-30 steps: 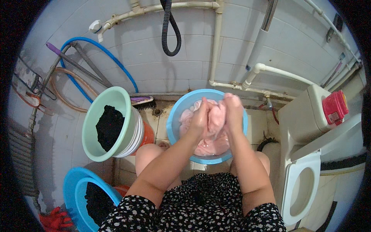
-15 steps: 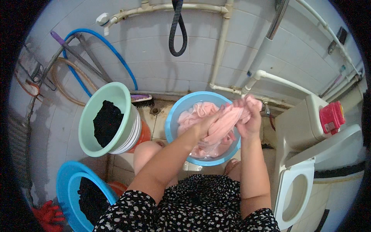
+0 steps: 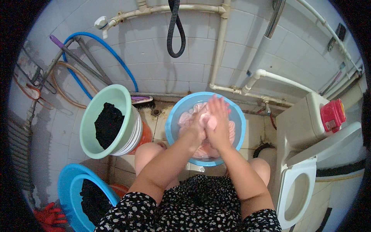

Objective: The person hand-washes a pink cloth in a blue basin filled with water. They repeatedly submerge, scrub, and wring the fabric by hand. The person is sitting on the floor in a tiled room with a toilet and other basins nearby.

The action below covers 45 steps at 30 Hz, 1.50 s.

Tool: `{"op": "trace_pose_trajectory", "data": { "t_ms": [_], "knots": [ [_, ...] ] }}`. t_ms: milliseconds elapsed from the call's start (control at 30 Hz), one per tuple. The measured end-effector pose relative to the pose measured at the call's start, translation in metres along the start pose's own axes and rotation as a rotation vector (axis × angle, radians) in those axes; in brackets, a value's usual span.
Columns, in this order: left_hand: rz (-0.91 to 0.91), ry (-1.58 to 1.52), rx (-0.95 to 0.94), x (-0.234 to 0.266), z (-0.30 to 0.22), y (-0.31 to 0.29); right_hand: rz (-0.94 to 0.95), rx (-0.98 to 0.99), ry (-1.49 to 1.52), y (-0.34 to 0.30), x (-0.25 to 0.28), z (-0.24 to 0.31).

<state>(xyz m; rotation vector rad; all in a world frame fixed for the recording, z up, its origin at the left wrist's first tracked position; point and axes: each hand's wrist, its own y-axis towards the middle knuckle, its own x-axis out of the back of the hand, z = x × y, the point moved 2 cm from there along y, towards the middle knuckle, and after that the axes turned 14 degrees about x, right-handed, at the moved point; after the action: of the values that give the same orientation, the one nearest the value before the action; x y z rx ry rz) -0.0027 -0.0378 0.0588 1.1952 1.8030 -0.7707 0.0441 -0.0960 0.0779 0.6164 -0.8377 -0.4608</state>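
Note:
A light blue basin [image 3: 238, 110] stands on the floor in front of me with wet pink fabric [image 3: 186, 118] and some water in it. My left hand [image 3: 198, 127] is over the basin, closed on a bunched part of the pink fabric. Against that same bunch my right hand [image 3: 218, 123] presses with its palm, its fingers stretched out toward the far rim and blurred. The garment's kind cannot be made out in its crumpled state.
To the left, a pale green basin [image 3: 85, 131] with black cloth [image 3: 109, 125] sits on a white bucket [image 3: 133, 133]. Nearer are blue basins [image 3: 63, 185] with more black cloth and red gloves [image 3: 50, 217]. A toilet [image 3: 284, 193] stands right; a brush [image 3: 143, 101] lies by the wall.
The stretch of pink fabric held up between my hands has come down into the basin. My right hand has moved left and its fingers have straightened; both hands are now together.

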Motion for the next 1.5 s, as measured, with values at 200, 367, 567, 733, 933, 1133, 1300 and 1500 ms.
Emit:
{"op": "trace_pose_trajectory", "data": {
  "t_ms": [200, 367, 567, 733, 933, 1133, 1300, 1500],
  "knots": [
    [-0.109, -0.174, 0.118, 0.008, 0.013, 0.010, -0.481, -0.342, 0.387, 0.017, 0.007, -0.033],
    [-0.148, -0.043, -0.050, 0.026, 0.009, -0.005, -0.163, -0.162, -0.056, 0.011, 0.003, -0.046],
    [-0.296, 0.065, 0.065, 0.008, 0.006, -0.015, -0.004, -0.089, -0.084, 0.016, 0.003, -0.012],
    [-0.042, -0.079, 0.085, 0.026, 0.029, 0.008, -0.083, -0.275, 0.094, 0.005, -0.004, -0.028],
    [-0.138, 0.149, 0.037, 0.044, 0.010, 0.010, -0.019, -0.040, -0.004, 0.004, -0.007, -0.018],
    [-0.401, 0.262, -0.205, 0.014, 0.015, 0.011, -0.310, -0.522, 0.779, -0.001, -0.003, -0.042],
    [-0.200, 0.259, -0.029, -0.020, 0.004, 0.005, -0.467, -0.642, 1.082, 0.004, 0.019, -0.047],
    [-0.290, 0.264, -0.018, 0.006, -0.018, 0.015, -0.338, -0.596, 1.588, 0.005, 0.035, -0.031]
  ]
}}
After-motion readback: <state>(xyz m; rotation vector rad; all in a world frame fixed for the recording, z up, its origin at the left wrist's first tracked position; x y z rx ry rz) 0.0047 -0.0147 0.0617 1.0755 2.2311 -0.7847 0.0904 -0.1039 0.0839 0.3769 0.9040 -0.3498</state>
